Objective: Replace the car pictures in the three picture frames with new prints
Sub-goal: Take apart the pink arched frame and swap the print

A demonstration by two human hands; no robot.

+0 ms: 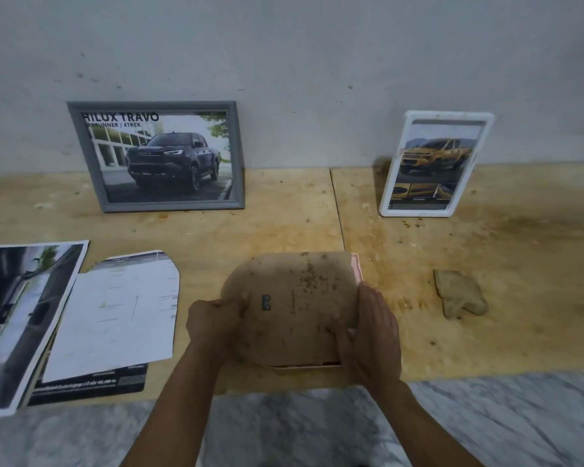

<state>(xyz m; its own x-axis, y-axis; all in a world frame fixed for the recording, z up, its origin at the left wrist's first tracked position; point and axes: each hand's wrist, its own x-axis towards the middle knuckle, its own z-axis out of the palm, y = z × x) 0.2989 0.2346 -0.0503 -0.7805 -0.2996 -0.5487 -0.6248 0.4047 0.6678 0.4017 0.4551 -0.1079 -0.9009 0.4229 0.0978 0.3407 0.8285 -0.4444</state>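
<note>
A pink picture frame (357, 268) lies face down on the plywood board, mostly covered by its stained brown backing board (294, 298). My left hand (213, 323) grips the backing's left edge, fingers curled over it. My right hand (373, 332) holds the right edge, thumb on top of the backing. A grey frame (154, 156) with a dark pickup print leans on the wall at the back left. A white frame (435, 163) with a yellow pickup print leans at the back right. Loose prints (112, 315) and a large car print (21, 318) lie at the left.
A small brown piece (459, 293), shaped like a frame stand, lies on the plywood (520, 298) right of my hands. The plywood's front edge meets marbled floor (520, 419) below. A seam (338, 210) splits the plywood into two sheets. The grey wall (300, 62) stands behind.
</note>
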